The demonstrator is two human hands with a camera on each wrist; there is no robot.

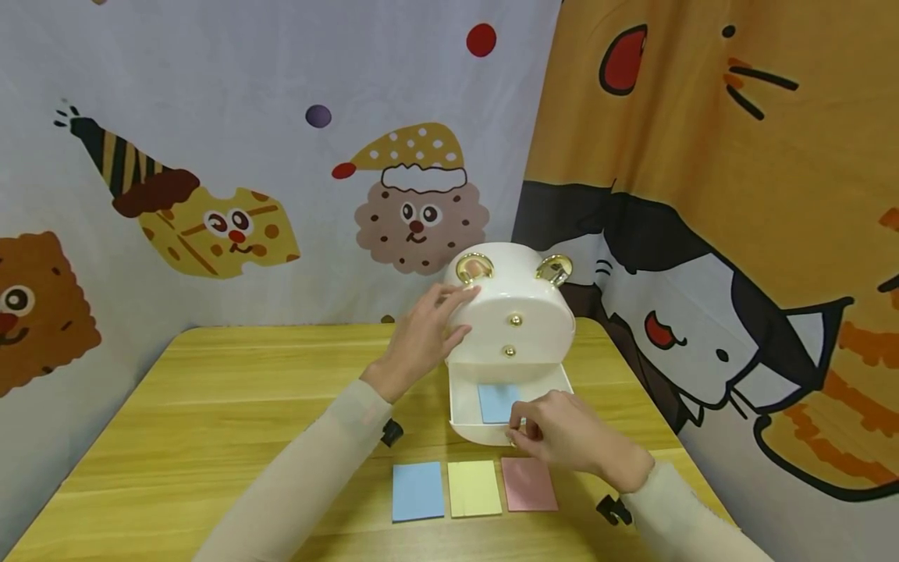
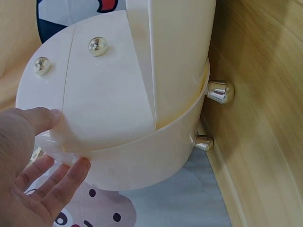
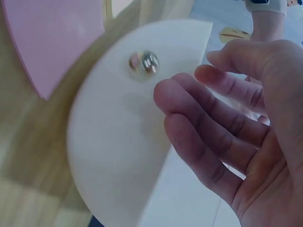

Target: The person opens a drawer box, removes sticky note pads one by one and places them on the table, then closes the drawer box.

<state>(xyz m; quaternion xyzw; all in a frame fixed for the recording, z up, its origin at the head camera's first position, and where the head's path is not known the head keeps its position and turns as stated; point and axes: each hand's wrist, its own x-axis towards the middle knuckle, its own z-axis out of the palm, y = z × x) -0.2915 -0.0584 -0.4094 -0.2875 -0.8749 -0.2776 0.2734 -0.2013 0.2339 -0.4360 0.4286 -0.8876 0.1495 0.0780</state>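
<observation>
A white bear-shaped drawer box (image 1: 485, 332) with gold ears stands at the back of the table, its bottom drawer (image 1: 456, 398) pulled out. Inside that drawer lies a blue pad of sticky notes (image 1: 494, 402). My left hand (image 1: 417, 336) rests on the box's upper left side, thumb on the front face (image 2: 102, 94) and fingers along the curved side. At the drawer's front edge is my right hand (image 1: 565, 433), fingers loosely bent and holding nothing. The right wrist view shows the drawer's rounded front (image 3: 113, 127) and gold knob (image 3: 150, 63) just beyond the fingertips.
Before the box, a blue pad (image 1: 417, 492), a yellow pad (image 1: 475, 489) and a pink pad (image 1: 530, 485) lie in a row on the wooden table (image 1: 267, 406). Cartoon-printed curtains (image 1: 393, 62) hang behind and to the right.
</observation>
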